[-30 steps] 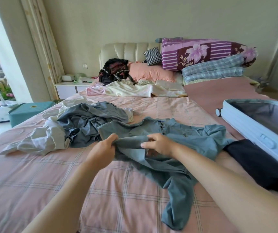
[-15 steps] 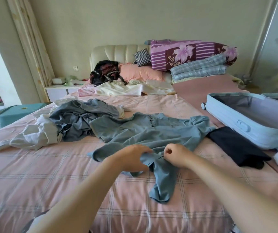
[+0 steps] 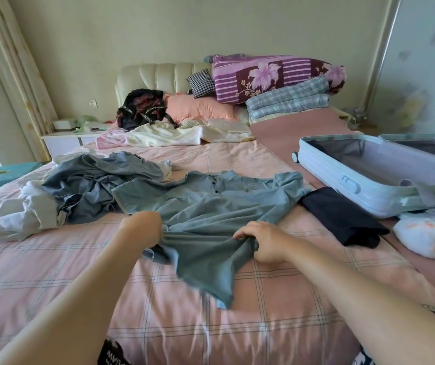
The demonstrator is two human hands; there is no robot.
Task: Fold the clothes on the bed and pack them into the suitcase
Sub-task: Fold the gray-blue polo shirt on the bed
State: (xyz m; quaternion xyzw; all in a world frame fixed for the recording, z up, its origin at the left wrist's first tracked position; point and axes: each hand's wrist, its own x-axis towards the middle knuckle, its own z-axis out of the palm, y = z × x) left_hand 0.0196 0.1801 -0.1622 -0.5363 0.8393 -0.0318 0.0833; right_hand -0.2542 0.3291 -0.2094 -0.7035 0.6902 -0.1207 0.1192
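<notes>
Both arms reach fwd over the bed (image 3: 53, 272). L hand (image 3: 142, 230) & R hand (image 3: 261, 243) sit side by side, a bit apart, on the near part of the blue-grey shirt (image 3: 211, 206). Each hand has its fingers curled tight, pinching a bunch of shirt. The rest of the shirt lies spread out past the hands. Left of it: a messy clothes pile (image 3: 87, 185). Right of it: a folded black cloth (image 3: 340, 217), then the open suitcase (image 3: 342, 177), well apart from the hands.
</notes>
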